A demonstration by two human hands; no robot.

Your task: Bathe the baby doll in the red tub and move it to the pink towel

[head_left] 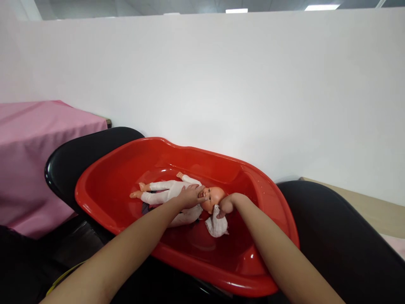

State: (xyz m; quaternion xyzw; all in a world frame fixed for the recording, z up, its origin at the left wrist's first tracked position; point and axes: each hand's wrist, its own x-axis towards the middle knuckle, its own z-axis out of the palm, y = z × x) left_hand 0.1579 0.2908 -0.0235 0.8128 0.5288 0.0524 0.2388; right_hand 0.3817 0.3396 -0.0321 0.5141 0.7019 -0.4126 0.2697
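A baby doll (172,190) in white clothes lies on its back in a red baby bathtub (104,198), feet to the left and bare head to the right. My left hand (191,197) rests across the doll's upper chest and neck, its fingers stretched out toward the chin. Beside the head, my right hand (226,205) is closed on a white cloth (217,226). The cloth hangs down next to the doll's ear, and one corner pokes up between my fingers. Part of the doll's near arm and chest is covered by my left forearm.
Black rounded surfaces flank the tub on the left (85,154) and right (329,228). A pink cloth (38,160) drapes over something at the far left. Directly behind the tub stands a white wall (221,84). A beige surface (363,204) shows at the right.
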